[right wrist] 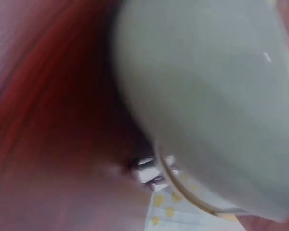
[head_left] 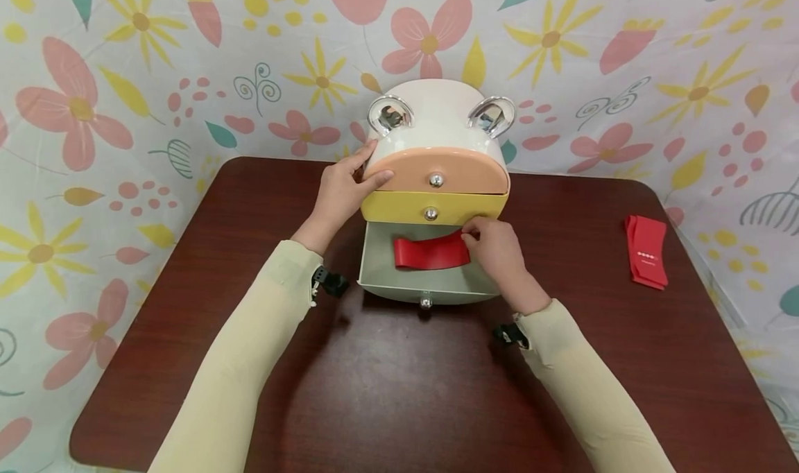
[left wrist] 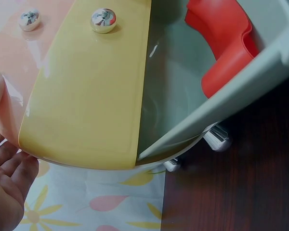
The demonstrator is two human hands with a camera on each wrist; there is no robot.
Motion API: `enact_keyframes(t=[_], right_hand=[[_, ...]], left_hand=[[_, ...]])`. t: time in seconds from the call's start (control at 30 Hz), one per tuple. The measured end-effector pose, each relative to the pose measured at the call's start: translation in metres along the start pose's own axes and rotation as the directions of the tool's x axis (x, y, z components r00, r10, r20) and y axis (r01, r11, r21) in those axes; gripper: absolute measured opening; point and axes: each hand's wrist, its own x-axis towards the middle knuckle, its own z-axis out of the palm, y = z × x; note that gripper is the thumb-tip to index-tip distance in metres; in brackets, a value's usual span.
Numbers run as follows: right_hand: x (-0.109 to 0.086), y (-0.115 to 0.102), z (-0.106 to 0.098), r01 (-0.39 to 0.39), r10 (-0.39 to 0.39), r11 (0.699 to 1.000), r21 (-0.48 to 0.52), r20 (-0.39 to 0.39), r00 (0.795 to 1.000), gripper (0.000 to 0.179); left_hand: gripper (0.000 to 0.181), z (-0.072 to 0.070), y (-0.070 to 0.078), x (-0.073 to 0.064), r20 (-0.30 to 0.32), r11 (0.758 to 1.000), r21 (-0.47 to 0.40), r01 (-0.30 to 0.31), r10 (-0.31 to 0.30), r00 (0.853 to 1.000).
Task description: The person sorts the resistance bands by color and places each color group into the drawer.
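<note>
A small frog-shaped drawer cabinet [head_left: 431,116] with chrome eyes stands at the back of the table. Its lowest, grey-green drawer [head_left: 399,279] is pulled out, and a red resistance band [head_left: 431,254] lies inside, also seen in the left wrist view. My right hand [head_left: 496,251] reaches over the drawer's right side and pinches the band's right end. With thumb on the peach drawer front [head_left: 406,171] and fingers round the side, my left hand [head_left: 343,192] holds the cabinet's left edge. The right wrist view shows the grey-green drawer's outside [right wrist: 207,96], blurred, without the hand.
Another red band [head_left: 647,254], folded flat with white marks, lies on the right of the dark wooden table [head_left: 399,390]. The yellow middle drawer [head_left: 462,208] is closed above the pulled-out one. A flower-patterned cloth [head_left: 250,57] hangs right behind the cabinet.
</note>
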Motion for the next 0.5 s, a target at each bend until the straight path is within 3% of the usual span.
enact_keyframes(t=[0.17,0.3,0.43,0.5], right_hand=[[0.002,0.011,-0.037,-0.071,0.052,0.983,0.166,0.118,0.992,0.023],[0.000,0.023,-0.079,-0.158,0.101,0.938,0.309,0.192,0.976,0.032],[-0.008,0.038,-0.112,-0.193,0.154,0.869,0.456,0.123,0.980,0.016],[-0.014,0.048,-0.126,-0.186,0.177,0.851,0.491,0.065,0.982,0.007]], left_hand=[[0.070,0.002,-0.002,0.000,0.010,1.000,-0.002,-0.003,0.003,1.000],[0.070,0.002,-0.004,-0.001,0.004,1.000,-0.005,0.006,-0.006,1.000],[0.070,0.000,-0.004,-0.002,-0.004,1.000,-0.003,0.010,-0.010,1.000],[0.070,-0.001,-0.003,-0.001,-0.005,1.000,-0.004,0.003,-0.003,1.000]])
